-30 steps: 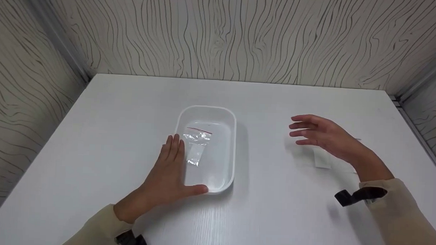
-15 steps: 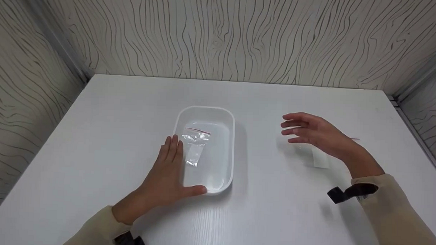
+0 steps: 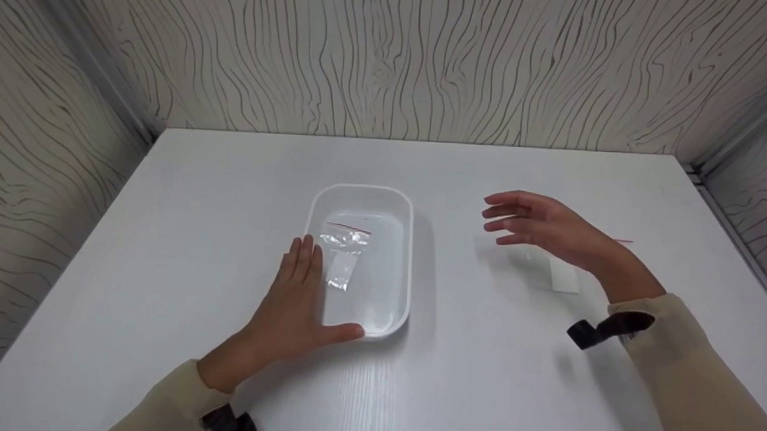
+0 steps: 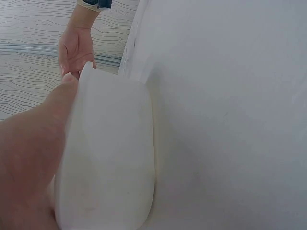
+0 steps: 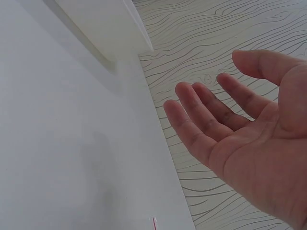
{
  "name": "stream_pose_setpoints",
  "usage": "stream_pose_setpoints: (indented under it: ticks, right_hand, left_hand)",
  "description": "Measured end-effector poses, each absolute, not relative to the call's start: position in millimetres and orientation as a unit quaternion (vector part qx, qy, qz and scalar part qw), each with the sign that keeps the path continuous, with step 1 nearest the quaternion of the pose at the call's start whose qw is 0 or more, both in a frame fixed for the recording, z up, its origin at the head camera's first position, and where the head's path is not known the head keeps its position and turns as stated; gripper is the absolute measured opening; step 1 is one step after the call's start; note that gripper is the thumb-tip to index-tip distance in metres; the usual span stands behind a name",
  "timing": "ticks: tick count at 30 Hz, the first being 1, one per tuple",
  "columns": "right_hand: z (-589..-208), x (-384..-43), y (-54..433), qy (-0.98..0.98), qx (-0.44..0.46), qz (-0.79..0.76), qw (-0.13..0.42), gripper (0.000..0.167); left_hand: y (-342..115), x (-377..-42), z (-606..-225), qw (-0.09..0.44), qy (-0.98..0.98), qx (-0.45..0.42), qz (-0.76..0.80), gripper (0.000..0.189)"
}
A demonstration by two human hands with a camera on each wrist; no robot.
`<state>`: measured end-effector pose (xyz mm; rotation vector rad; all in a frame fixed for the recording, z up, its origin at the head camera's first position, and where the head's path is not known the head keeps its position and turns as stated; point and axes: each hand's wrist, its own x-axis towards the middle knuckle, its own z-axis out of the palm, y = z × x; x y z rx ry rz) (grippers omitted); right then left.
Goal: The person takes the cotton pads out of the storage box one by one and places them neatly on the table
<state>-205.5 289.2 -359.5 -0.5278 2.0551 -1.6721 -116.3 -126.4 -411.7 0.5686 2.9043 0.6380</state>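
Observation:
A white rectangular plastic tray stands on the table, a small clear zip bag lying inside it. My left hand rests against the tray with straight fingers along its left side and the thumb at the near rim. In the left wrist view the thumb lies by the tray's outer wall. To the right, my right hand hovers over the table with relaxed, slightly bent fingers and holds nothing. Partly hidden beneath it lies another clear zip bag with a white patch and red strip.
The white table is bounded by a wood-grain patterned wall at the back and similar panels at both sides. Dark wrist cameras sit at both sleeves.
My right hand has moved left and slightly away from me, uncovering more of the bag's red strip. The left hand and the tray have stayed in place.

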Motion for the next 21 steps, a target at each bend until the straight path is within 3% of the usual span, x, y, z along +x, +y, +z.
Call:
stream_pose_setpoints:
  ticks: [21]
  right_hand:
    - [-343.4,-213.0,259.9,0.743,-0.198,-0.596,0.232,0.047]
  left_hand:
    - [-126.0,-114.8,-412.1,0.041,0.957,0.19,0.216,0.133]
